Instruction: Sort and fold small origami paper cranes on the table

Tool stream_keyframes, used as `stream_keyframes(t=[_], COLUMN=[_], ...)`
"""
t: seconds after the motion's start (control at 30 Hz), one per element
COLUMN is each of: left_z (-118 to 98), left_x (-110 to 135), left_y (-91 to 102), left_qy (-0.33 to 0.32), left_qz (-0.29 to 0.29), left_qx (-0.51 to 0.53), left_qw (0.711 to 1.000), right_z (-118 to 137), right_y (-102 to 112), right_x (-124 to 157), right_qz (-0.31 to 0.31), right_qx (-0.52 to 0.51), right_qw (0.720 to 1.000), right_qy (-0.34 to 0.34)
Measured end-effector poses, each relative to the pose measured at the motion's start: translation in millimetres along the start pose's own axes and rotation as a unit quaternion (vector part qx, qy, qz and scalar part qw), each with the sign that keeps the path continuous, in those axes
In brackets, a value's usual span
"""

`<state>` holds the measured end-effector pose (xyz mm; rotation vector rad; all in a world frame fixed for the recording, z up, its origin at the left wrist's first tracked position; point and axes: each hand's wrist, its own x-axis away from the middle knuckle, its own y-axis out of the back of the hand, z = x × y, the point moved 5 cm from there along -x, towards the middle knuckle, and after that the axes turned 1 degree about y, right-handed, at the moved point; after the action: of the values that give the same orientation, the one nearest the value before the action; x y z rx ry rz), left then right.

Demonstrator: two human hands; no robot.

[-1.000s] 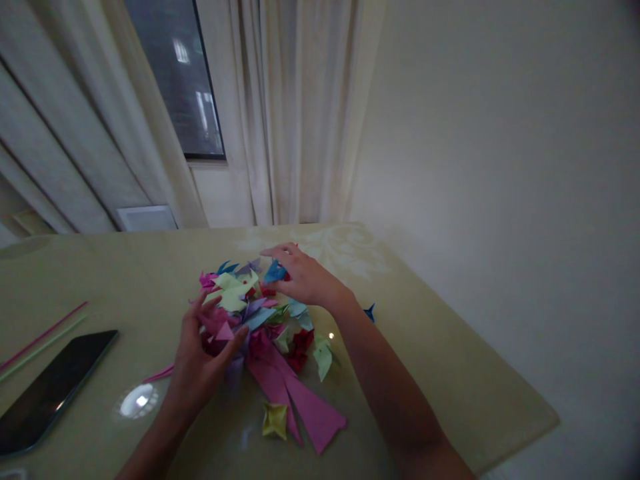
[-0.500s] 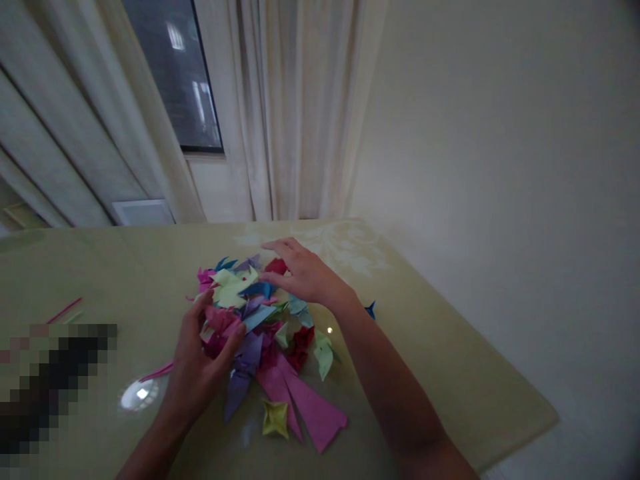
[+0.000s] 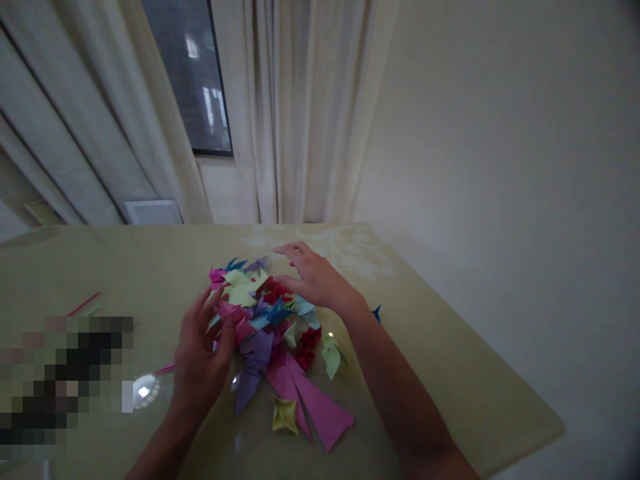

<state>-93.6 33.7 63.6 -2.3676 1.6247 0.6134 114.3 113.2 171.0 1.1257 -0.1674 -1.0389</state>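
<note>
A heap of folded coloured paper lies between my hands. My left hand [image 3: 203, 343] curves around its left side, fingers apart, beside a pink folded paper [image 3: 239, 321]; contact is hard to make out. Over the right side of the heap, my right hand [image 3: 317, 277] has thumb and fingers spread, near a red folded paper [image 3: 275, 291]. Pale green paper [image 3: 243, 287], a blue folded piece [image 3: 279, 311] and purple paper [image 3: 256, 357] show in the heap. At the front are a long pink paper strip [image 3: 325, 410] and a yellow star-shaped fold [image 3: 285, 416].
The heap rests on a pale glossy table [image 3: 440, 373]. A small blue paper piece [image 3: 377, 313] lies right of my right forearm. Thin pink sticks [image 3: 84, 304] are at the left, near a pixelated dark patch. Behind stand curtains [image 3: 320, 120] and a wall.
The view has shifted slightly. The red paper and the blue piece sit differently in the heap, the red now more exposed. My left thumb has drawn back left from the pink and purple paper.
</note>
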Motion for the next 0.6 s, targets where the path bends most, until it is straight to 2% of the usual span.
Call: stream_keyframes(t=[0.27,0.37,0.5,0.6], left_z=[-8.4,-7.6,-6.4,-8.6], left_x=[2.6,4.3,5.5,5.4], left_y=[-2.3,-2.9,-4.6,-4.7], left_qy=[-0.011,-0.022,-0.023,-0.038], left_qz=[-0.014,-0.013,0.002,0.003], left_qx=[0.011,0.023,0.042,0.055], left_qw=[1.0,0.999,0.999,0.998], right_z=[-1.2,10.1,27.9,33.1], right_y=[-12.1,-19.1,-33.5,-43.2], right_x=[-5.4,-8.7,-10.8,-10.7], right_qz=[0.016,0.034,0.079,0.102], right_qx=[0.034,0.009,-0.08,-0.109], right_qw=[0.999,0.999,0.988,0.981], right_qy=[-0.004,0.035,0.104,0.12])
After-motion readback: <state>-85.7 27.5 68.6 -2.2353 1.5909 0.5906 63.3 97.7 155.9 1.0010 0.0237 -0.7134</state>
